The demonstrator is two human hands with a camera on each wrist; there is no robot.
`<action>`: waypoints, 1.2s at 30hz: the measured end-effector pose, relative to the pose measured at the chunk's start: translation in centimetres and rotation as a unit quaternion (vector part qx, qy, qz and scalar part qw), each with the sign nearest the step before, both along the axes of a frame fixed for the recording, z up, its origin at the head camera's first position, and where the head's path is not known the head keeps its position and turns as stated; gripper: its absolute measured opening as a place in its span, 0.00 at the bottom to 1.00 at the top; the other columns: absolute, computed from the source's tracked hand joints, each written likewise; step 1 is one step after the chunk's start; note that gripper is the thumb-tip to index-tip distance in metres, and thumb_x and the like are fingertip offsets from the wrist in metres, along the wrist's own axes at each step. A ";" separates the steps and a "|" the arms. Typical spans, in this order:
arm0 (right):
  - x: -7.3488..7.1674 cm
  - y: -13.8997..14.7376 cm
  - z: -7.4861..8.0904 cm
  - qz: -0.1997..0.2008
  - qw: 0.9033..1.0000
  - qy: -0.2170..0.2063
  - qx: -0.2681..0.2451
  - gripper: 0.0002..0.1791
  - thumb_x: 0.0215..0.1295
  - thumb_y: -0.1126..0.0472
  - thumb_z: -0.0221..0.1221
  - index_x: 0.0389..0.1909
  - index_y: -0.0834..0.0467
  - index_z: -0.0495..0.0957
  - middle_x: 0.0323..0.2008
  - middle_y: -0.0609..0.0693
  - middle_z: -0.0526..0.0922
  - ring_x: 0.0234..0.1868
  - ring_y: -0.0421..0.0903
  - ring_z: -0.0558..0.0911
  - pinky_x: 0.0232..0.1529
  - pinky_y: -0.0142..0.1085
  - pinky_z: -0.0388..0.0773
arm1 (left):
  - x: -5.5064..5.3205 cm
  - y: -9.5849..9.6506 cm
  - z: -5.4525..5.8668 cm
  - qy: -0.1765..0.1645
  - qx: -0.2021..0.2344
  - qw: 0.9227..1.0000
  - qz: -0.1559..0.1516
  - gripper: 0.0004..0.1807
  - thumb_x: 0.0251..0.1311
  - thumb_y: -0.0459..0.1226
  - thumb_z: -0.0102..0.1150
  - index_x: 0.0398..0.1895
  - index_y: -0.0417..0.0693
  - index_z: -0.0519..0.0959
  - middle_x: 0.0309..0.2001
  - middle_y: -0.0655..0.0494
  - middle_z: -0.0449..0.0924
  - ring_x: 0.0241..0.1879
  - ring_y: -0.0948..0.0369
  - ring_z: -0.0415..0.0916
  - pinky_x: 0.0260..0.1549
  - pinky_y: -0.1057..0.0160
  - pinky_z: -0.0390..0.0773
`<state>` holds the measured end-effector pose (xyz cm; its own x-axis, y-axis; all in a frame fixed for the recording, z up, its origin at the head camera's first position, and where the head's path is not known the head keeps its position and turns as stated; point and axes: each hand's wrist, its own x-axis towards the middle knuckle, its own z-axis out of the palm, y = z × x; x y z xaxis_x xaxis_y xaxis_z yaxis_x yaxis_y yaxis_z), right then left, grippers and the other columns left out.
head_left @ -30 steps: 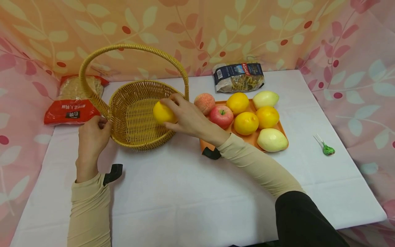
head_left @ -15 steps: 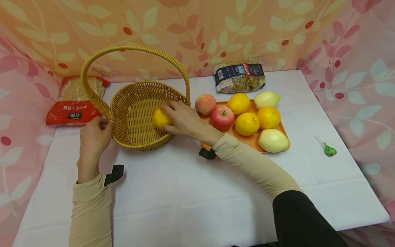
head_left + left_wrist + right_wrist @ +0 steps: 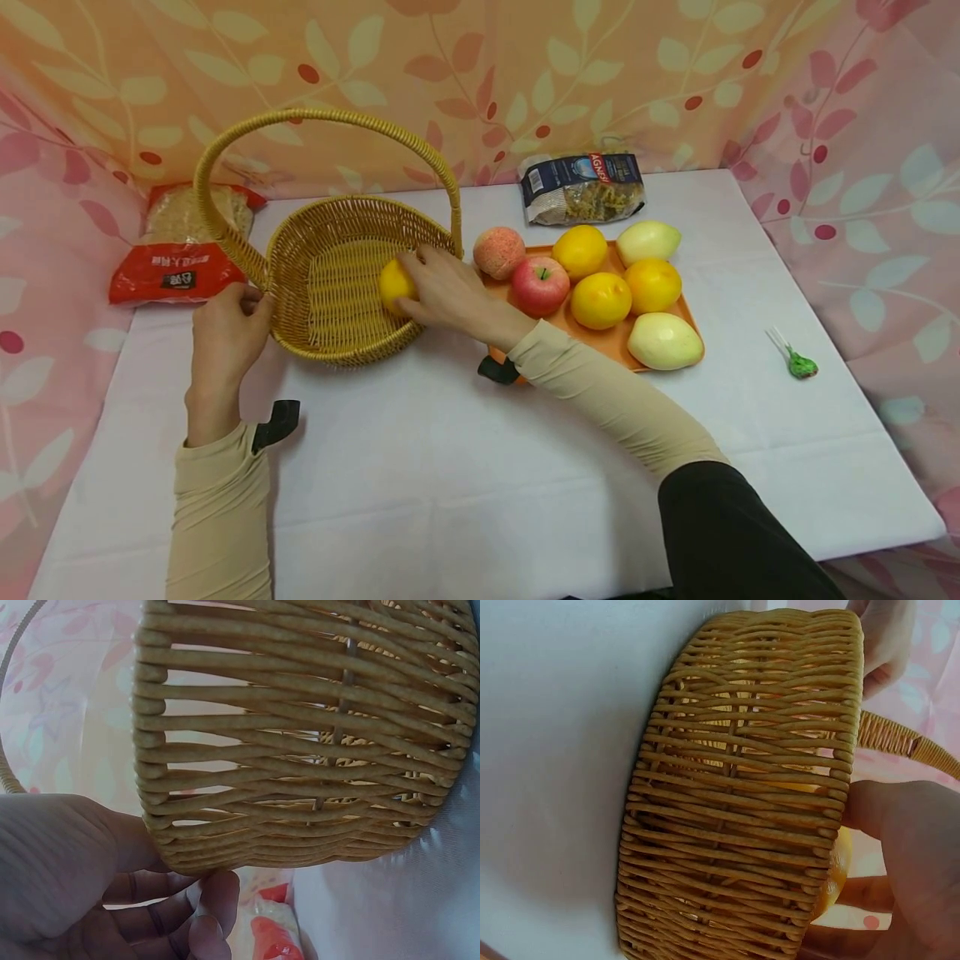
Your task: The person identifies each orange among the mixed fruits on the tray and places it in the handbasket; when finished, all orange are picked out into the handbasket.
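A wicker basket (image 3: 352,283) with a tall arched handle stands on the left of the table. My left hand (image 3: 231,333) pinches the basket's left rim beside the foot of the handle; in the left wrist view its thumb and fingers (image 3: 219,896) meet the rim. Reaching over the right rim, my right hand (image 3: 450,292) holds a yellow lemon (image 3: 396,287) inside the basket, low toward the woven bottom. Through the right wrist view, the lemon (image 3: 840,862) shows partly behind the basket wall, with the right thumb and fingers around it.
Right of the basket, an orange tray (image 3: 617,340) bears a peach (image 3: 499,252), an apple (image 3: 540,285), several lemons (image 3: 601,301) and pale green-yellow fruits (image 3: 665,341). A pasta bag (image 3: 582,190) lies behind it. A red bag (image 3: 180,250) is at left, a green-wrapped lollipop (image 3: 801,364) at right.
My right hand has lowered the lemon deeper into the basket, slightly toward its right side. The left hand stays at the rim.
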<state>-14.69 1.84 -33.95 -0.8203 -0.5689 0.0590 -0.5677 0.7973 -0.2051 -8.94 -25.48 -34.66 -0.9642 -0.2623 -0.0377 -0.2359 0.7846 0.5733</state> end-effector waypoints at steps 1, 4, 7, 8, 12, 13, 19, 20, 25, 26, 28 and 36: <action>0.0 0.0 0.0 -0.004 1.000 0.001 0.002 0.34 0.63 0.41 0.58 0.66 0.53 0.67 0.54 0.55 0.75 0.48 0.49 0.78 0.44 0.41 0.79 | 0.0 0.0 0.0 0.000 0.000 1.000 0.000 0.23 0.70 0.43 0.45 0.51 0.30 0.76 0.39 0.33 0.79 0.30 0.49 0.74 0.18 0.70 0.71; 0.1 -0.1 0.1 -0.010 1.000 0.005 0.007 0.34 0.63 0.41 0.58 0.66 0.53 0.67 0.54 0.54 0.75 0.46 0.49 0.78 0.43 0.40 0.79 | 0.0 0.0 0.0 -0.001 0.000 1.000 0.000 0.23 0.70 0.44 0.45 0.51 0.30 0.76 0.39 0.33 0.79 0.30 0.49 0.74 0.18 0.71 0.71; 0.1 -0.1 0.2 -0.012 1.000 0.009 0.011 0.34 0.63 0.40 0.58 0.66 0.52 0.67 0.54 0.54 0.75 0.47 0.49 0.78 0.43 0.41 0.80 | 0.0 0.0 -0.1 0.002 0.001 1.000 0.000 0.23 0.70 0.44 0.45 0.51 0.30 0.76 0.39 0.33 0.79 0.30 0.49 0.74 0.18 0.71 0.70; 0.1 -0.1 0.2 -0.011 1.000 0.008 0.012 0.34 0.63 0.40 0.58 0.66 0.52 0.67 0.55 0.54 0.75 0.48 0.49 0.78 0.43 0.41 0.80 | -0.1 0.0 -0.2 0.004 0.000 1.000 0.000 0.23 0.70 0.43 0.45 0.51 0.29 0.76 0.39 0.33 0.79 0.30 0.49 0.74 0.18 0.71 0.70; 0.1 -0.1 0.1 -0.001 1.000 0.003 0.014 0.35 0.62 0.40 0.59 0.68 0.51 0.66 0.57 0.54 0.74 0.50 0.50 0.78 0.45 0.43 0.81 | -0.1 0.0 -0.2 0.009 -0.002 1.000 -0.002 0.23 0.70 0.43 0.46 0.50 0.29 0.76 0.39 0.33 0.79 0.29 0.49 0.73 0.18 0.71 0.70; 0.1 -0.2 0.1 0.003 1.000 0.003 0.014 0.35 0.62 0.40 0.59 0.68 0.50 0.65 0.57 0.55 0.74 0.50 0.50 0.78 0.45 0.43 0.81 | -0.1 0.0 -0.2 0.009 -0.001 1.000 -0.002 0.23 0.70 0.43 0.46 0.50 0.29 0.76 0.39 0.33 0.79 0.29 0.49 0.73 0.18 0.71 0.70; 0.3 -0.1 0.1 0.043 0.999 -0.009 0.005 0.34 0.63 0.45 0.58 0.70 0.47 0.65 0.62 0.57 0.72 0.52 0.53 0.79 0.46 0.45 0.81 | -0.1 0.1 -0.2 0.002 0.001 1.000 -0.002 0.24 0.71 0.44 0.45 0.51 0.29 0.75 0.40 0.32 0.79 0.30 0.49 0.73 0.19 0.71 0.70; 0.3 -0.1 0.1 0.050 0.999 -0.013 0.002 0.34 0.63 0.46 0.57 0.70 0.46 0.64 0.63 0.57 0.71 0.53 0.53 0.79 0.47 0.45 0.81 | -0.1 0.1 -0.2 0.001 0.001 1.000 -0.002 0.24 0.71 0.44 0.45 0.51 0.29 0.75 0.40 0.33 0.79 0.31 0.49 0.73 0.19 0.71 0.70; 0.5 -0.3 0.1 0.082 0.996 -0.028 -0.026 0.31 0.64 0.44 0.57 0.67 0.47 0.68 0.62 0.55 0.73 0.52 0.51 0.79 0.48 0.43 0.80 | -0.1 0.1 -0.2 0.007 0.001 1.000 -0.004 0.23 0.71 0.44 0.45 0.51 0.29 0.75 0.39 0.32 0.79 0.30 0.48 0.73 0.18 0.71 0.70; 0.6 -0.4 0.1 0.088 0.995 -0.028 -0.030 0.30 0.64 0.45 0.57 0.66 0.48 0.68 0.61 0.54 0.74 0.52 0.50 0.80 0.48 0.42 0.79 | -0.1 0.0 -0.2 0.007 0.001 1.000 -0.004 0.23 0.71 0.44 0.45 0.51 0.29 0.75 0.39 0.32 0.79 0.30 0.48 0.73 0.18 0.71 0.70; 0.6 -0.5 0.0 0.097 0.994 -0.029 -0.035 0.29 0.64 0.46 0.57 0.64 0.50 0.69 0.59 0.53 0.76 0.51 0.49 0.80 0.48 0.41 0.79 | -0.1 0.0 -0.2 0.006 0.001 1.000 -0.003 0.23 0.71 0.44 0.45 0.51 0.29 0.75 0.39 0.32 0.79 0.30 0.49 0.74 0.18 0.71 0.70; 0.8 -0.8 0.0 0.099 0.995 -0.022 -0.021 0.30 0.64 0.46 0.58 0.66 0.49 0.68 0.60 0.52 0.76 0.54 0.49 0.79 0.50 0.40 0.79 | 0.0 0.0 -0.1 0.003 0.004 1.000 -0.001 0.24 0.71 0.43 0.45 0.52 0.29 0.75 0.40 0.32 0.79 0.30 0.48 0.74 0.18 0.72 0.70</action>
<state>-13.86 1.07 -33.99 -0.6947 -0.7174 0.0527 -0.7026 0.6611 -0.2632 -8.96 -25.46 -34.75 -0.9651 -0.2595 -0.0342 -0.2305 0.7804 0.5813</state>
